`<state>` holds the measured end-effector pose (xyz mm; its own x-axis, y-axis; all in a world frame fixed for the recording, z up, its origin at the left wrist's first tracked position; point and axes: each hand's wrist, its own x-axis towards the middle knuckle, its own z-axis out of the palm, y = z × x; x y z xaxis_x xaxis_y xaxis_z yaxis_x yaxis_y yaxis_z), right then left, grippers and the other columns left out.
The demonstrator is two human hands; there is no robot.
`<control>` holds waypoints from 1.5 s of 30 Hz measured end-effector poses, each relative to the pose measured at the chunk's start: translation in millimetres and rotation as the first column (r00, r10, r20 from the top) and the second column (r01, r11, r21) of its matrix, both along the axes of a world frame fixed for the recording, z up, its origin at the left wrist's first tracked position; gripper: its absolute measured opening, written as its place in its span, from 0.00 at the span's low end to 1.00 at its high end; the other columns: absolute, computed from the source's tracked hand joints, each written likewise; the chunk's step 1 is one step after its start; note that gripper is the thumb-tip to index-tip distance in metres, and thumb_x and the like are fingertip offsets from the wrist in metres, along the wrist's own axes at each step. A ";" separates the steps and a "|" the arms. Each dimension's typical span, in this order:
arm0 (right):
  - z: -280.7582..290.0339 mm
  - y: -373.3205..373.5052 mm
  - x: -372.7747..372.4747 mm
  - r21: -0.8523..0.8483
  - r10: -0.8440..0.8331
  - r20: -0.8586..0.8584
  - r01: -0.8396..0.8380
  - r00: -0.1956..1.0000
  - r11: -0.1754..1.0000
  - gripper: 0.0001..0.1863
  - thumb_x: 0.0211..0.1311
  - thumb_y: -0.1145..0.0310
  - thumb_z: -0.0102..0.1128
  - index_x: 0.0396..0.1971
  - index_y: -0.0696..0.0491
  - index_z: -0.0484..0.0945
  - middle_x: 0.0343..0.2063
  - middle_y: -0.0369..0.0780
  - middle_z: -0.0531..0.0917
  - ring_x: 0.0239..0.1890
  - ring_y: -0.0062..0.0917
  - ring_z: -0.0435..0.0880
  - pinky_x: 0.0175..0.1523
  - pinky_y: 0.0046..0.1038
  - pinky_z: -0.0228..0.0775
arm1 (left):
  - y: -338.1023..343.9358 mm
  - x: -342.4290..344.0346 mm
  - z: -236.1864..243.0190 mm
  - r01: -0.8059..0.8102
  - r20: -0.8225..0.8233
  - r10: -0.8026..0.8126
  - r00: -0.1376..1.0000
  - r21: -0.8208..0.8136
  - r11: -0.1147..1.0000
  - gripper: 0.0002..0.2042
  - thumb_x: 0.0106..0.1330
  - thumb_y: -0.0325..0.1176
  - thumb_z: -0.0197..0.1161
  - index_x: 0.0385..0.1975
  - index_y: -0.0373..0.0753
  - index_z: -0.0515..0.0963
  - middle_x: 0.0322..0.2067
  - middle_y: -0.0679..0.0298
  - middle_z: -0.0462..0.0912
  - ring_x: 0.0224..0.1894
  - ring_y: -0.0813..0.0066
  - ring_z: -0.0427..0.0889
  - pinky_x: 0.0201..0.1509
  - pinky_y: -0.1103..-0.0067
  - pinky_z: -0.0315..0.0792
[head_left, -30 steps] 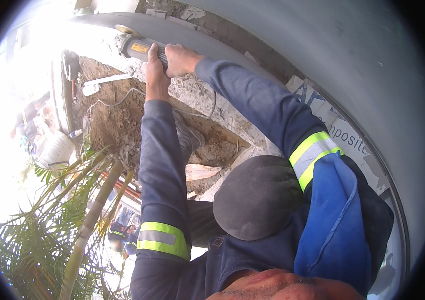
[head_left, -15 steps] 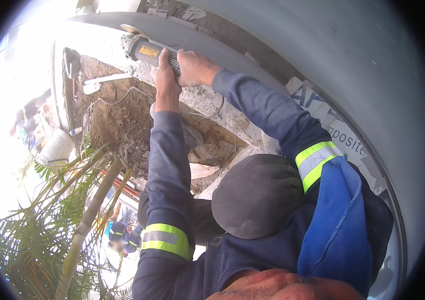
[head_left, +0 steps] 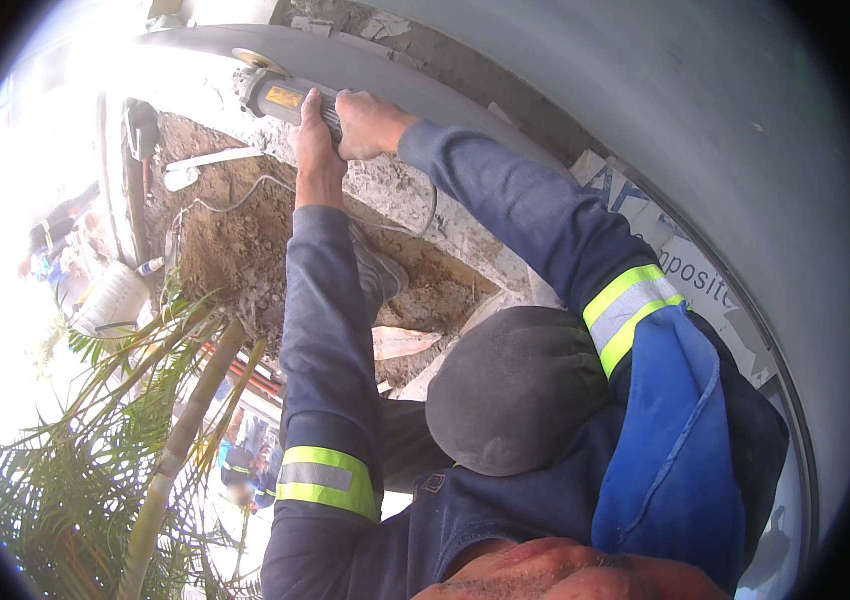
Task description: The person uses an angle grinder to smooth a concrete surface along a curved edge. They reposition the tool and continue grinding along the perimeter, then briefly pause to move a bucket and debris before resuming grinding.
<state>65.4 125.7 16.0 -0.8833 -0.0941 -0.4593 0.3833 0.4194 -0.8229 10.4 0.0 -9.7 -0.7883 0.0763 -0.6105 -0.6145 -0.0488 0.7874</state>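
Both of my hands are wrapped round the body of a grey angle grinder (head_left: 287,98) with a yellow label. My left hand (head_left: 320,150) grips it from below, thumb laid up along its side. Further back, my right hand (head_left: 373,122) closes round the rear end. At the grinder's far end, a pale round disc (head_left: 260,62) lies close to the lower edge of the grey wall panel (head_left: 365,62); I cannot tell whether they touch. A cord (head_left: 431,212) loops down behind my right forearm.
Below the grinder run a rough concrete ledge (head_left: 460,235) and bare soil (head_left: 220,225). A white bucket (head_left: 113,300) stands at the left, above a palm (head_left: 180,430). Other people (head_left: 240,465) are in the lower left background. A large grey wall (head_left: 705,110) curves along the right.
Both hands and the grinder have shifted slightly left and upward. My grip looks the same.
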 end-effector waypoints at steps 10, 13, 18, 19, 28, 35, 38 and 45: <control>3.0 0.4 -3.3 0.021 0.019 0.022 -0.020 1.000 1.000 0.31 0.46 0.69 0.73 0.50 0.71 0.78 0.44 0.59 0.87 0.48 0.46 0.89 0.54 0.39 0.84 | -0.7 -2.3 2.9 0.005 0.010 -0.005 1.000 0.032 0.999 0.20 0.77 0.42 0.59 0.58 0.30 0.73 0.45 0.54 0.85 0.46 0.63 0.87 0.52 0.69 0.83; 7.8 4.1 15.9 0.035 0.007 -0.026 -0.007 1.000 0.999 0.31 0.46 0.70 0.73 0.50 0.71 0.76 0.43 0.59 0.87 0.49 0.47 0.89 0.54 0.40 0.84 | 5.3 15.9 8.7 -0.012 -0.023 0.012 1.000 0.020 1.000 0.20 0.77 0.40 0.60 0.57 0.29 0.73 0.45 0.54 0.85 0.44 0.64 0.88 0.51 0.69 0.84; 10.4 10.5 35.3 0.060 0.012 -0.032 -0.010 0.999 0.998 0.32 0.45 0.70 0.74 0.51 0.70 0.74 0.43 0.59 0.87 0.49 0.47 0.89 0.55 0.39 0.83 | 13.6 39.6 16.7 -0.022 -0.062 0.023 0.998 0.005 1.000 0.20 0.77 0.39 0.61 0.58 0.28 0.73 0.46 0.54 0.85 0.44 0.64 0.88 0.48 0.69 0.85; 11.0 11.1 36.3 0.061 0.011 -0.028 -0.009 1.000 0.998 0.32 0.45 0.70 0.74 0.51 0.69 0.74 0.43 0.59 0.87 0.49 0.47 0.89 0.55 0.39 0.83 | 14.4 40.6 16.5 -0.026 -0.059 0.025 0.998 -0.013 1.000 0.20 0.77 0.39 0.61 0.58 0.28 0.73 0.46 0.53 0.85 0.44 0.64 0.88 0.48 0.69 0.85; 3.3 5.9 20.3 0.021 0.001 -0.009 -0.001 1.000 1.000 0.33 0.47 0.69 0.74 0.54 0.70 0.74 0.46 0.59 0.86 0.51 0.47 0.88 0.56 0.40 0.82 | 11.1 24.4 12.7 -0.047 -0.056 0.048 0.997 0.011 0.999 0.17 0.76 0.35 0.62 0.55 0.28 0.74 0.43 0.56 0.84 0.40 0.66 0.87 0.44 0.72 0.85; 3.0 0.1 5.1 0.001 -0.005 0.004 0.005 1.000 1.000 0.34 0.47 0.69 0.74 0.54 0.70 0.75 0.46 0.58 0.87 0.51 0.47 0.88 0.56 0.40 0.83 | -3.0 3.8 -1.9 -0.020 -0.018 0.021 1.000 0.043 0.999 0.19 0.76 0.39 0.62 0.57 0.30 0.73 0.45 0.55 0.84 0.43 0.65 0.87 0.47 0.70 0.85; -2.5 -1.5 -2.1 0.004 0.007 0.014 -0.007 1.000 1.000 0.32 0.47 0.69 0.74 0.52 0.70 0.76 0.45 0.58 0.87 0.49 0.46 0.89 0.55 0.39 0.83 | -7.3 -4.2 -8.2 0.033 0.008 -0.033 0.999 0.048 0.998 0.21 0.77 0.43 0.59 0.59 0.31 0.71 0.47 0.54 0.84 0.47 0.62 0.86 0.53 0.69 0.83; 10.5 6.2 4.4 0.016 0.020 0.029 -0.020 0.999 1.000 0.32 0.47 0.69 0.73 0.51 0.71 0.76 0.44 0.59 0.87 0.49 0.46 0.89 0.55 0.40 0.83 | 4.1 6.7 8.8 -0.001 0.036 -0.001 0.999 0.072 0.997 0.19 0.77 0.40 0.60 0.57 0.31 0.73 0.45 0.55 0.84 0.44 0.64 0.87 0.49 0.69 0.84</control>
